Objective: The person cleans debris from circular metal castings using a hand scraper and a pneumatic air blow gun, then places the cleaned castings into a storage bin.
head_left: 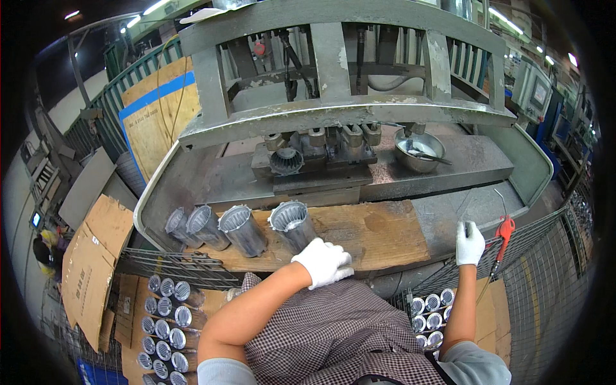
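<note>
The ribbed metal cylinder (300, 234) closest to my left hand stands on the wooden board (385, 237), rightmost in a row of four. Its open top has a jagged rim, and something pale shows inside. My left hand (323, 263), in a white glove, is just beside its base at the board's near edge, fingers bent; I cannot tell whether they are clamped on anything. The three other cylinders (244, 232) stand to the left, the two farthest close together.

My right hand (470, 244), also gloved, is well apart from the row, its fingers bent and pointing up; I cannot tell whether it grips something. Near it, on its right, is a red air gun (505, 231) with a thin bent nozzle.

Beyond the board rises a grey press (346, 115), with a metal bowl (417, 163) of whitish stuff on its bed. Below the board, round finned parts (165, 306) sit in rows left of my checked apron (333, 321), and similar parts (434, 319) sit to its right.
</note>
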{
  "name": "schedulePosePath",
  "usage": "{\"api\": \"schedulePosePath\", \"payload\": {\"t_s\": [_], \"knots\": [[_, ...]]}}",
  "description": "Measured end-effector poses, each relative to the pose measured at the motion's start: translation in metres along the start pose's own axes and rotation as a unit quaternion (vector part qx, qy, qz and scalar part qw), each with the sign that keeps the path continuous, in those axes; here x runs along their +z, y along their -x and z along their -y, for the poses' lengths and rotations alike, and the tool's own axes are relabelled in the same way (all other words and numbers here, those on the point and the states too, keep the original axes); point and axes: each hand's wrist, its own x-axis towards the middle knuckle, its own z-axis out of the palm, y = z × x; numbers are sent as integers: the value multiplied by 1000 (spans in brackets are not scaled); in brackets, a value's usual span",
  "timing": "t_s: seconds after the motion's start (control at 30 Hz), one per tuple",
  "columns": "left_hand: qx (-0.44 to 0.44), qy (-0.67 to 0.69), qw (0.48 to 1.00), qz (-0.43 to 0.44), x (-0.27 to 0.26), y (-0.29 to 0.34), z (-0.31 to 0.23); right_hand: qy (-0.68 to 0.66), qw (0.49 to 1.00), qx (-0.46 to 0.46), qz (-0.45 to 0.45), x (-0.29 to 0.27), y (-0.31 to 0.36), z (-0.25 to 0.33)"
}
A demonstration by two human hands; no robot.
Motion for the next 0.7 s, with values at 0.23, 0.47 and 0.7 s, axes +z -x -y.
{"api": "schedulePosePath", "payload": {"t_s": [0.23, 0.47, 0.7], "knots": [[-2, 8, 1000, 2, 2, -1, 0, 7, 1000, -5, -1, 2, 0, -2], [3, 10, 1000, 1, 2, -1, 0, 5, 1000, 23, 13, -6, 0, 9], [13, 27, 999, -29, 4, 3, 3, -170, 942, -241, 162, 8, -34, 129]]}}
